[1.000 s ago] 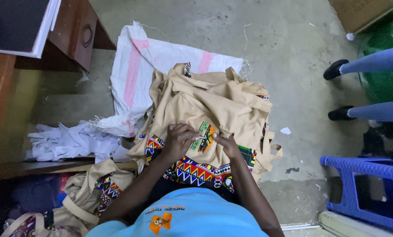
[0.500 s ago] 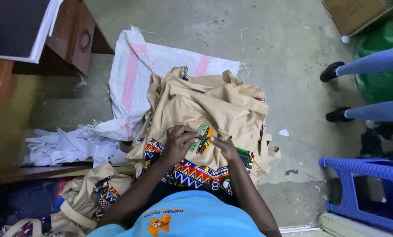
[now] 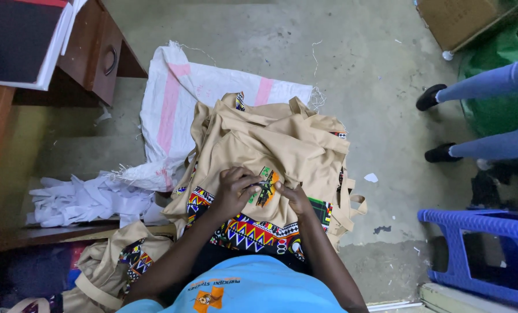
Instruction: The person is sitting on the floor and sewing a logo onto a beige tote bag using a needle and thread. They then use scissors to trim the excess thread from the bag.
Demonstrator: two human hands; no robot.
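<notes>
Your left hand (image 3: 235,186) and right hand (image 3: 293,197), both curled, pinch one patterned patch (image 3: 266,185) on the tan bag pile (image 3: 276,145) at frame centre. One white sack (image 3: 178,98) lies beneath on the concrete floor (image 3: 357,69); one blue stool (image 3: 484,255) stands lower right.

matt tan cloth bags (image 3: 270,145), rough concrete floor (image 3: 357,69)

Tan cloth bag with a patterned band under my fingers

The tan bag (image 3: 270,145) lies flat atop a heap, its bright zigzag band just below my fingertips and a small green-orange patch (image 3: 266,186) pinched between them.
</notes>
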